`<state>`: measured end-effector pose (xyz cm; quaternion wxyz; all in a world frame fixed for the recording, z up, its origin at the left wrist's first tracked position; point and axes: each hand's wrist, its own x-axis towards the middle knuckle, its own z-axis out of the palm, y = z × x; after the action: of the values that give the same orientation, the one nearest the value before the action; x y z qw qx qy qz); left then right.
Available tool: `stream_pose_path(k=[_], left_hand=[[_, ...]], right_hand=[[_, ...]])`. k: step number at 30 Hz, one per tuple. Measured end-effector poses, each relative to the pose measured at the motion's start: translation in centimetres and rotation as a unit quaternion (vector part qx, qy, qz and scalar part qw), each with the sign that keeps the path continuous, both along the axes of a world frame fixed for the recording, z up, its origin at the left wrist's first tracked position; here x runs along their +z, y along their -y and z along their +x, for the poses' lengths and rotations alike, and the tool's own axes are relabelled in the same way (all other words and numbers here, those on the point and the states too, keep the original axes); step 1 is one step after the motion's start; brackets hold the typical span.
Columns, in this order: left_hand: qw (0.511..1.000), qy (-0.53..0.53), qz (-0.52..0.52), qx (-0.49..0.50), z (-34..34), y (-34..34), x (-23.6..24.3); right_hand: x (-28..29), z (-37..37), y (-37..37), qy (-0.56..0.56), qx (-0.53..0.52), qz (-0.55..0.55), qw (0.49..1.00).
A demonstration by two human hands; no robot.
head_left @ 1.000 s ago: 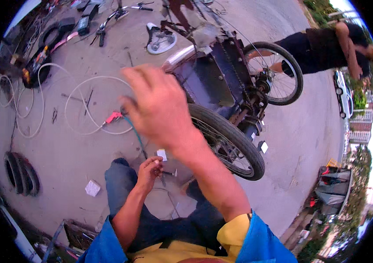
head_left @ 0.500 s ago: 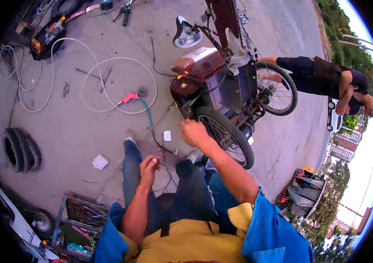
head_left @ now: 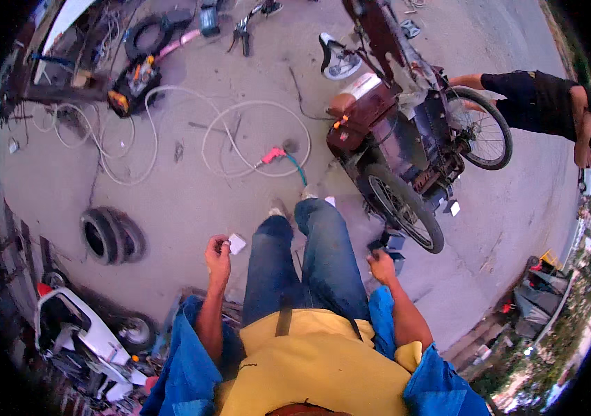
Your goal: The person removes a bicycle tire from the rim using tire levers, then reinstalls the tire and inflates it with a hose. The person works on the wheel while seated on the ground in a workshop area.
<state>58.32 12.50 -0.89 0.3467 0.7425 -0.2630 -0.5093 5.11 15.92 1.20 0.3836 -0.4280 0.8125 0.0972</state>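
Observation:
My left hand (head_left: pixel 218 255) is raised beside my left leg, thumb and fingers pinched together; whatever they hold is too small to make out. Just past it, a white square piece (head_left: pixel 238 243) lies on the ground. My right hand (head_left: pixel 381 267) is low beside my right leg with its fingers curled. It is nearest to dark box-like things (head_left: pixel 394 241) on the ground; I cannot tell whether it touches them. Beyond stands a dark red tricycle (head_left: pixel 365 128), tipped up, its near wheel (head_left: pixel 405 208) and far wheel (head_left: pixel 490 135) showing.
A pink air gun (head_left: pixel 273 155) on a coiled pale hose (head_left: pixel 207 149) lies ahead. Black tyres (head_left: pixel 101 236) sit at left, near a white scooter (head_left: pixel 91 336). A bicycle saddle (head_left: pixel 340 59) lies by the tricycle. A person (head_left: pixel 538 104) stands at far right. A covered cart (head_left: pixel 538 301) is at lower right.
My right hand has drawn back from the tricycle's near wheel toward my right side. My view has turned, so ground things appear further right. My left hand stays pinched.

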Motion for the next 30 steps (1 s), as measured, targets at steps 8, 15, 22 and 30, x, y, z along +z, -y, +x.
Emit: stream_pose_path(k=[8, 15, 22, 30], left_hand=[[0.977, 0.127, -0.117, -0.122, -4.5, 21.8, 11.4], [0.862, 0.319, -0.307, -0.249, -9.0, 44.2, 17.5], [0.786, 0.414, -0.340, -0.308, -12.5, 62.0, 17.0], [0.758, 0.452, -0.167, -0.440, -13.5, 73.7, 13.0]], right_hand=[[-1.4, 3.2, -9.5, -0.020, -0.032, 0.060, 0.997], [-0.4, 5.5, -11.2, 0.039, -0.093, 0.071, 0.992], [3.8, 11.5, -7.9, -0.015, -0.260, 0.004, 0.965], [7.3, 19.2, -3.4, -0.001, -0.464, 0.060, 0.884]])
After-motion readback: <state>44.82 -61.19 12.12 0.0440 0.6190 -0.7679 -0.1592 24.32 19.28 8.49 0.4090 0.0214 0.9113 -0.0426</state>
